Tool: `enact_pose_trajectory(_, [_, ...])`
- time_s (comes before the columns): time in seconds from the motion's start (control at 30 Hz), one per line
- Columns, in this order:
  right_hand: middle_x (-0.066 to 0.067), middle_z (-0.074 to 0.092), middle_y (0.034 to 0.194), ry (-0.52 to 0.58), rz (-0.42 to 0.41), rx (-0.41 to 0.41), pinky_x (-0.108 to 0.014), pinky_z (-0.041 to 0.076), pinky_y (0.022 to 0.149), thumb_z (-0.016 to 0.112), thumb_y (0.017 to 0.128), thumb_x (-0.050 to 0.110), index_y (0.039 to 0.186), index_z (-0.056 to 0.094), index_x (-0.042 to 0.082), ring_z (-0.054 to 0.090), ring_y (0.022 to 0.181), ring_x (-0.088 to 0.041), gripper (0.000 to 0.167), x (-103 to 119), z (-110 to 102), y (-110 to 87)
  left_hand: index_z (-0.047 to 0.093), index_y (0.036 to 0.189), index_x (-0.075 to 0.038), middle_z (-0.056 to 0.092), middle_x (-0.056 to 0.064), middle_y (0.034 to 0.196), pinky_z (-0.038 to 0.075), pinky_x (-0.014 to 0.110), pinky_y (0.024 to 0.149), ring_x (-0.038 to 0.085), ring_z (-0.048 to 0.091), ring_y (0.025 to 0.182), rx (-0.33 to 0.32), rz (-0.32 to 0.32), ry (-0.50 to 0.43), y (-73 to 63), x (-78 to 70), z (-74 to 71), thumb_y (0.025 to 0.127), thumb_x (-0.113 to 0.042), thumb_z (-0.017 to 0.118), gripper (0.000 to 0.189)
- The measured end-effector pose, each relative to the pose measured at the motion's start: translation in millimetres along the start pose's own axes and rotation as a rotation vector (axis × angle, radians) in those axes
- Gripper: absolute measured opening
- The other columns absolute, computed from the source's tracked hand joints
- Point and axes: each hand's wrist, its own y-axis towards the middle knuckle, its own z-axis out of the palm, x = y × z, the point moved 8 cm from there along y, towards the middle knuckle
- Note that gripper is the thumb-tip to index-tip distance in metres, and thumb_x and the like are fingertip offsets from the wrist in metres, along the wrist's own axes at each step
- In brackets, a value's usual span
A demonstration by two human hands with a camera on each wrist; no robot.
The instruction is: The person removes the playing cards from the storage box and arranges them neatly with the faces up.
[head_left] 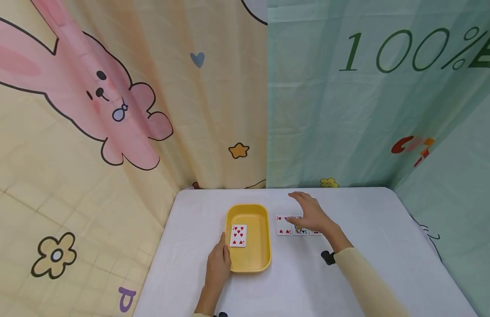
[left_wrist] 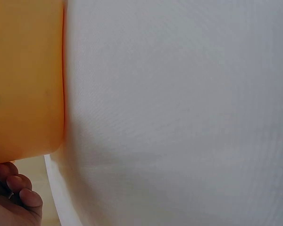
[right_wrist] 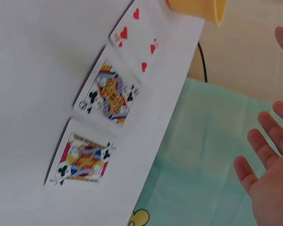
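Observation:
My left hand [head_left: 218, 266] holds the left side of a yellow tray [head_left: 250, 267], which stands on the white table. Its curled fingers [left_wrist: 19, 182] show beside the tray's wall in the left wrist view. Inside the tray lies a hearts playing card [head_left: 238, 236], face up. To the tray's right, another hearts card [head_left: 283, 226] and two club face cards lie in a row, the middle one [right_wrist: 111, 92] and the end one [right_wrist: 82, 155]. Above this row is my right hand [head_left: 311, 213], fingers spread and holding nothing; it partly hides the cards in the head view.
White cloth covers the table [head_left: 181, 246]. Behind its far edge hang a yellow curtain [head_left: 225, 110] and a green curtain [head_left: 328, 110]. A small black device [head_left: 328, 257] sits at my right wrist.

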Motion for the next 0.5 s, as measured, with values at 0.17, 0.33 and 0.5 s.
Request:
enact_pose_trajectory(0.17, [-0.010, 0.042, 0.161, 0.044, -0.022, 0.018, -0.068, 0.035, 0.117, 0.075, 0.087, 0.053, 0.156, 0.043, 0.017, 0.038, 0.147, -0.037, 0.085, 32.3, 15.9, 18.6, 0.047, 0.154, -0.004, 0.063, 0.014, 0.143, 0.055, 0.044, 0.104, 0.029, 0.063, 0.130, -0.007, -0.005, -0.011, 0.7, 0.6, -1.5, 0.107, -0.012, 0.054, 0.048])
enact_pose_trajectory(0.33, [-0.010, 0.042, 0.161, 0.072, -0.046, 0.055, -0.066, 0.033, 0.120, 0.076, 0.084, 0.057, 0.155, 0.044, 0.017, 0.039, 0.147, -0.036, 0.088, 65.9, 35.6, 34.1, 0.050, 0.152, -0.003, 0.067, 0.016, 0.136, 0.058, 0.043, 0.099, 0.028, 0.067, 0.122, -0.010, 0.002, -0.020, -1.0, 1.0, -1.4, 0.106, -0.011, 0.055, 0.047])
enact_pose_trajectory(0.5, [-0.009, 0.044, 0.161, 0.070, -0.058, 0.101, -0.061, 0.033, 0.122, 0.076, 0.083, 0.058, 0.154, 0.046, 0.017, 0.042, 0.146, -0.034, 0.088, 86.1, 60.0, 48.5, 0.051, 0.151, -0.004, 0.070, 0.016, 0.129, 0.060, 0.042, 0.095, 0.027, 0.070, 0.115, -0.014, 0.007, -0.012, -1.1, 0.0, -2.9, 0.106, -0.012, 0.055, 0.046])
